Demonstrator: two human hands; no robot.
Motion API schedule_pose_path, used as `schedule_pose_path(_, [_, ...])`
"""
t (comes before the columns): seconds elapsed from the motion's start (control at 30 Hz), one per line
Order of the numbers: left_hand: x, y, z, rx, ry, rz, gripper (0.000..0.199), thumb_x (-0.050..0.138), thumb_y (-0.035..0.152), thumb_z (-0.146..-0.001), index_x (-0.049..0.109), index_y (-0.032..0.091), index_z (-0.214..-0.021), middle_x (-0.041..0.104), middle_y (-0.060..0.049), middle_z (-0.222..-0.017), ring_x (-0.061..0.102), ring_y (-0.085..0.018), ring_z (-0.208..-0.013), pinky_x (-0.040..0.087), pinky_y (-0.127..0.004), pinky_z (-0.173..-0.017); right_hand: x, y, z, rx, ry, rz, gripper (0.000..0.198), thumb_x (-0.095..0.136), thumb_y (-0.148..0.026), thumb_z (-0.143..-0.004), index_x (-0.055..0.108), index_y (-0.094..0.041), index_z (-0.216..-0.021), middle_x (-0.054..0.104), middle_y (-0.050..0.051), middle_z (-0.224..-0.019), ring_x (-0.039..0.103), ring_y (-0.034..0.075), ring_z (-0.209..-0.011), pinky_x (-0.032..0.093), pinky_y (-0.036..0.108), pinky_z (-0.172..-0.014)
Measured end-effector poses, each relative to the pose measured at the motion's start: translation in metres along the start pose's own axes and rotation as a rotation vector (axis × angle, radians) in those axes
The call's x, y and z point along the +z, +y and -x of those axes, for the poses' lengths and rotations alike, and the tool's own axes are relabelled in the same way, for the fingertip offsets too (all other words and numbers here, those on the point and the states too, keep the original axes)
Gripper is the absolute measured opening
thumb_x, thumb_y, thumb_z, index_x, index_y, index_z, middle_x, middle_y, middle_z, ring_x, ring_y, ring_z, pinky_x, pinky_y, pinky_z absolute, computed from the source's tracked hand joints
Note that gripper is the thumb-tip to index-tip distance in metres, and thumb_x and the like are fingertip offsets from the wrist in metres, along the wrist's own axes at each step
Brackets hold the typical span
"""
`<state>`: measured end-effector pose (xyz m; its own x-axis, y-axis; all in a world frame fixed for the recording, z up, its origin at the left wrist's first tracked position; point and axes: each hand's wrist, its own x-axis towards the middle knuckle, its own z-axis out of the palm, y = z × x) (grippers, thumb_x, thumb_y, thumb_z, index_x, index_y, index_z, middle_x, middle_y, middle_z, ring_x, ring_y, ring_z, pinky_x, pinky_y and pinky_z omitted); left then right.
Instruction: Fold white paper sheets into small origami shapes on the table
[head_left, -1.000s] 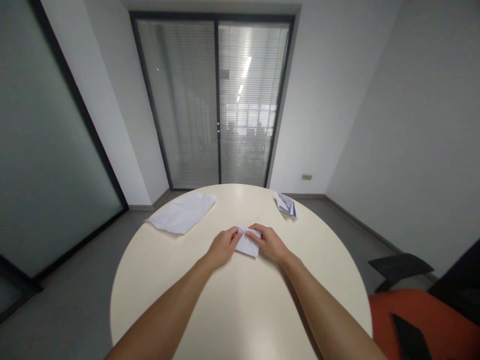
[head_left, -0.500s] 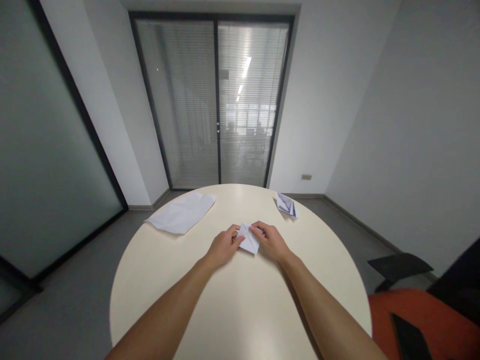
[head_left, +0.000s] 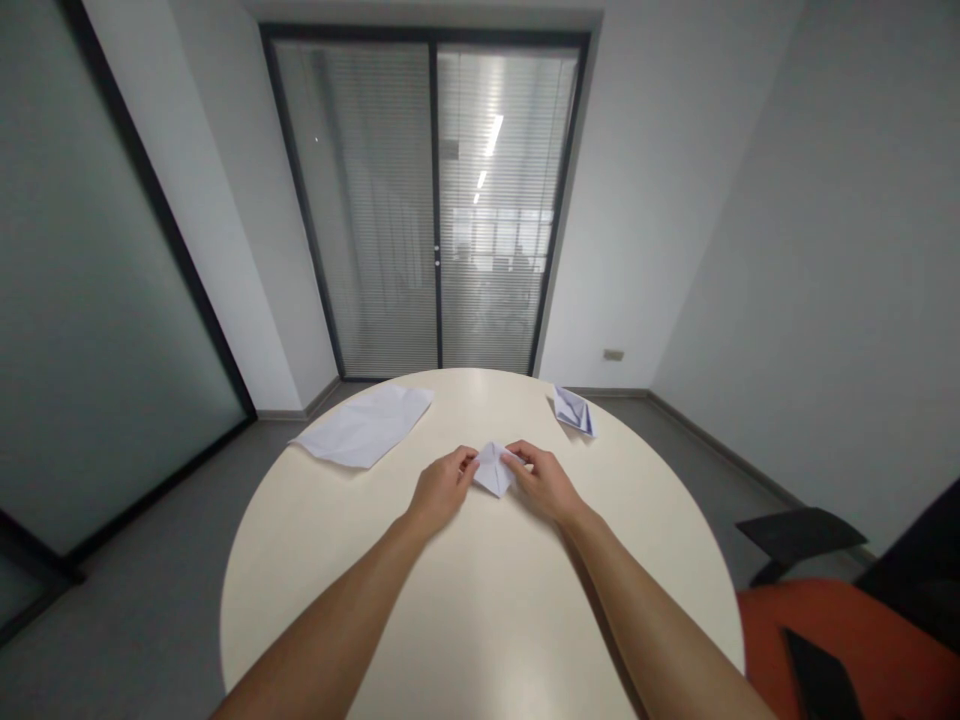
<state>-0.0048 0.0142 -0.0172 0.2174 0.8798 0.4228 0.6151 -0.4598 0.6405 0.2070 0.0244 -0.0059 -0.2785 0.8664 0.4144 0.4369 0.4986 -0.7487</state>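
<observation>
A small folded white paper [head_left: 493,472] is between my two hands over the middle of the round table [head_left: 480,600]. Its outline is kite-like, with a crease down the centre and a point facing me. My left hand [head_left: 444,484] pinches its left corner between thumb and fingers. On the other side my right hand [head_left: 546,482] grips the right edge, the thumb lying on top of the paper. The fingers beneath the paper are hidden.
A large creased white sheet [head_left: 367,425] lies at the table's far left. Another folded paper piece [head_left: 574,411], with bluish-looking folds, rests near the far right edge. An orange chair [head_left: 847,640] with black armrests stands at the right. Behind is a glass partition with blinds [head_left: 360,200].
The folded paper has turned slightly, and its lower point now faces me near the middle. My left thumb has drawn back to the paper's left corner. My right hand has barely moved.
</observation>
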Motion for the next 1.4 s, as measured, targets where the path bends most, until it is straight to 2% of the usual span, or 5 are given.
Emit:
schedule_pose_path(0.37, [-0.002, 0.001, -0.002, 0.057, 0.082, 0.015, 0.021, 0.049, 0.033, -0.097, 0.068, 0.023, -0.097, 0.073, -0.003, -0.096, 0.066, -0.017, -0.088, 0.05, -0.027, -0.077, -0.001, -0.002, 0.001, -0.057, 0.009, 0.047, 0.037, 0.05, -0.041, -0.097, 0.065, -0.026, -0.128, 0.069, 0.008, -0.124, 0.064, 0.024, -0.105, 0.052, 0.031, -0.076])
schedule_pose_path(0.53, [0.0, -0.001, -0.002, 0.062, 0.082, 0.023, 0.02, 0.05, 0.031, -0.096, 0.068, 0.023, -0.1, 0.073, -0.002, -0.098, 0.066, -0.017, -0.09, 0.051, -0.027, -0.079, -0.001, -0.003, 0.0, -0.079, -0.005, 0.063, 0.032, 0.052, -0.04, -0.097, 0.07, -0.026, -0.118, 0.073, 0.007, -0.116, 0.066, 0.025, -0.105, 0.052, 0.036, -0.085])
schedule_pose_path(0.87, [-0.002, 0.0, -0.002, 0.056, 0.068, 0.02, 0.02, 0.051, 0.029, -0.096, 0.068, 0.023, -0.103, 0.073, -0.003, -0.101, 0.067, -0.017, -0.091, 0.052, -0.026, -0.08, -0.001, -0.006, 0.0, -0.046, -0.016, 0.039, 0.028, 0.051, -0.04, -0.097, 0.069, -0.023, -0.109, 0.074, 0.005, -0.106, 0.066, 0.02, -0.096, 0.049, 0.029, -0.075])
schedule_pose_path(1.17, [0.0, -0.006, -0.004, -0.029, 0.127, 0.102, 0.017, 0.051, 0.029, -0.095, 0.066, 0.024, -0.102, 0.074, -0.003, -0.097, 0.069, -0.017, -0.084, 0.053, -0.026, -0.074, -0.001, -0.001, 0.0, 0.02, 0.072, 0.017, 0.025, 0.048, -0.041, -0.097, 0.062, -0.022, -0.105, 0.073, 0.007, -0.105, 0.066, 0.021, -0.099, 0.045, 0.027, -0.066])
schedule_pose_path(1.4, [0.0, -0.011, -0.006, -0.094, 0.2, 0.121, 0.016, 0.05, 0.03, -0.096, 0.064, 0.022, -0.1, 0.074, -0.005, -0.095, 0.07, -0.018, -0.086, 0.053, -0.029, -0.077, -0.001, 0.007, -0.001, 0.043, 0.154, 0.039, 0.024, 0.047, -0.042, -0.096, 0.056, -0.021, -0.103, 0.072, 0.007, -0.093, 0.067, 0.021, -0.085, 0.043, 0.028, -0.062])
